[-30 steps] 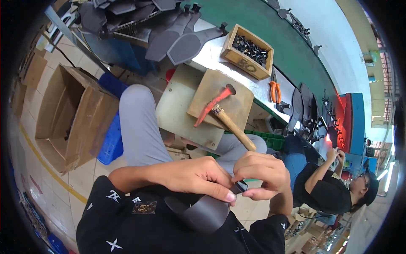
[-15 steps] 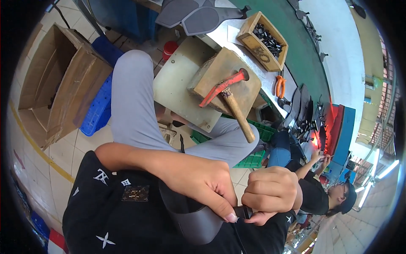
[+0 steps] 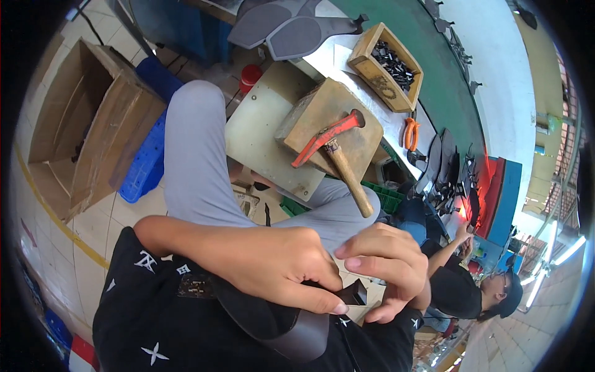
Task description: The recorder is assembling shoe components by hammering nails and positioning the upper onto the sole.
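In front of my dark shirt, my left hand (image 3: 273,263) is closed round a dark, smooth shoe sole (image 3: 307,335). Its broad curved part hangs below the hand, near my body. A narrow black end (image 3: 354,294) with a squared tip sticks out past the thumb and forefinger. Just to the right of that tip, my right hand (image 3: 393,263) is held with its fingers bent and apart, and nothing shows in it. The left palm hides the middle of the sole.
A red-headed hammer (image 3: 327,137) lies on a block (image 3: 310,118) before my knees. Beyond are a wooden box (image 3: 373,77) of small black pieces, orange-handled pliers (image 3: 411,133), flat dark soles (image 3: 304,34) and a green belt (image 3: 449,93). A cardboard box (image 3: 93,149) stands left; a person (image 3: 455,285) works right.
My right hand has let go of the sole's narrow end and its fingers have spread, uncovering the tip. The left hand keeps its hold, and the sole has shifted slightly.
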A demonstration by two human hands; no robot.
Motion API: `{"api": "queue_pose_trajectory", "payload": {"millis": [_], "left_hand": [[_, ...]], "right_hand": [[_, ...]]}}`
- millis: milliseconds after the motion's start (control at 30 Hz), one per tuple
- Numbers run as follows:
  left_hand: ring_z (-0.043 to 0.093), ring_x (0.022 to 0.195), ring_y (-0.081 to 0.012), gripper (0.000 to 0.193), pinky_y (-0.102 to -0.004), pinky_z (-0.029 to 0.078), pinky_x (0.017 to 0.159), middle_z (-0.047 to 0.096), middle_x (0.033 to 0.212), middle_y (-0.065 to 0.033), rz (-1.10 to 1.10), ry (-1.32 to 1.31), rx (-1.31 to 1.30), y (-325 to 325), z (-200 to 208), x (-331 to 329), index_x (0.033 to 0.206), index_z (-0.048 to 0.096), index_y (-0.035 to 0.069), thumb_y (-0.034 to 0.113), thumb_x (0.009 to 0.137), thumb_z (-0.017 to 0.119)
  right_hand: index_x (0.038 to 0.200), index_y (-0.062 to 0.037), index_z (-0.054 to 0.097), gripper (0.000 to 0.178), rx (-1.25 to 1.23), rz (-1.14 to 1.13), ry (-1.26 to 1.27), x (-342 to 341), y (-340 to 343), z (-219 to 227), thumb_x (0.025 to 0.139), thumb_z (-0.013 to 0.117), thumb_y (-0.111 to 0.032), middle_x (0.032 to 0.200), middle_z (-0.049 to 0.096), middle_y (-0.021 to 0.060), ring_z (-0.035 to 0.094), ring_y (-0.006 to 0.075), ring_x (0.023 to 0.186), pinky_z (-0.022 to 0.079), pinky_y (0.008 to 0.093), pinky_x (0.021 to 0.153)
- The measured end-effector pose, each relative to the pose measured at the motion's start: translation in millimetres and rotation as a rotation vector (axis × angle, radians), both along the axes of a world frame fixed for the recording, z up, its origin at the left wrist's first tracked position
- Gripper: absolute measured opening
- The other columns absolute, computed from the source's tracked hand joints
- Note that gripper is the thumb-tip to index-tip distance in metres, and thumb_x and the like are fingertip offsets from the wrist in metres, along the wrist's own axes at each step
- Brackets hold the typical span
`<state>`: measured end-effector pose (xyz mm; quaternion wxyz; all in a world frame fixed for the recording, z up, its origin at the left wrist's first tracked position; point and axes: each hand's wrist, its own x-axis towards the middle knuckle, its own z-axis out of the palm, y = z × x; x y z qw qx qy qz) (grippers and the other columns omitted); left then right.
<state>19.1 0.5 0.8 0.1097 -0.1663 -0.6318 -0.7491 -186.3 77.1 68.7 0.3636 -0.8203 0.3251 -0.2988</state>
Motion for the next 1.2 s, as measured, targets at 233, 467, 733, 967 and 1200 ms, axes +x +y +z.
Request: {"api": "queue_pose_trajectory", "payload": {"millis": [233, 467, 733, 967, 1200], "left_hand": [[0.062, 0.062, -0.0308, 0.02, -0.0383, 0.051, 0.056, 0.062, 0.071, -0.0138, 0.463, 0.058, -0.196, 19.7, 4.9, -0.1, 0.085, 0.066, 0.002, 0.021, 0.09, 0.065], [0.064, 0.065, -0.0292, 0.02, -0.0384, 0.054, 0.059, 0.064, 0.075, -0.0129, 0.765, 0.047, -0.498, 37.6, 0.2, -3.9, 0.092, 0.066, 0.0, 0.019, 0.085, 0.069], [0.061, 0.062, -0.029, 0.027, -0.0364, 0.044, 0.056, 0.059, 0.069, -0.0173, 0.434, -0.292, -0.076, 44.0, 14.4, 8.0, 0.085, 0.067, -0.001, 0.023, 0.095, 0.063], [0.062, 0.062, -0.0292, 0.022, -0.0361, 0.046, 0.056, 0.062, 0.072, -0.0169, 0.424, -0.229, -0.08, 57.4, 19.4, 15.2, 0.089, 0.068, -0.001, 0.021, 0.095, 0.064], [0.063, 0.063, -0.0305, 0.017, -0.0366, 0.047, 0.055, 0.065, 0.076, -0.0165, 0.518, -0.232, -0.154, 70.3, 15.0, 19.5, 0.091, 0.069, -0.002, 0.015, 0.093, 0.065]], "right_hand": [[0.113, 0.0094, 0.066, 0.033, 0.041, -0.369, -0.263, 21.7, 45.9, -23.4, 0.09, 0.057, -0.012, 0.109, 0.07, 0.0269, 0.066, 0.0416, 0.112, 0.039, 0.0609, 0.105], [0.106, 0.0091, 0.068, 0.026, -0.007, -0.554, -0.359, 36.8, 53.7, -40.3, 0.087, 0.053, -0.002, 0.104, 0.071, 0.026, 0.067, 0.0394, 0.109, 0.039, 0.0618, 0.106], [0.123, 0.0161, 0.057, 0.044, 0.203, -0.481, -0.595, 37.4, 72.4, -47.7, 0.094, 0.048, -0.016, 0.118, 0.065, 0.0292, 0.063, 0.0402, 0.116, 0.035, 0.0562, 0.112], [0.115, 0.0147, 0.062, 0.048, 0.118, -0.598, -0.554, 57.0, 86.8, -42.9, 0.094, 0.055, -0.028, 0.102, 0.068, 0.0324, 0.066, 0.0448, 0.107, 0.039, 0.0637, 0.105], [0.11, 0.0117, 0.065, 0.025, 0.047, -0.622, -0.531, 61.2, 92.4, -49.0, 0.091, 0.054, -0.001, 0.105, 0.071, 0.0246, 0.068, 0.0364, 0.108, 0.041, 0.0584, 0.107]]}}
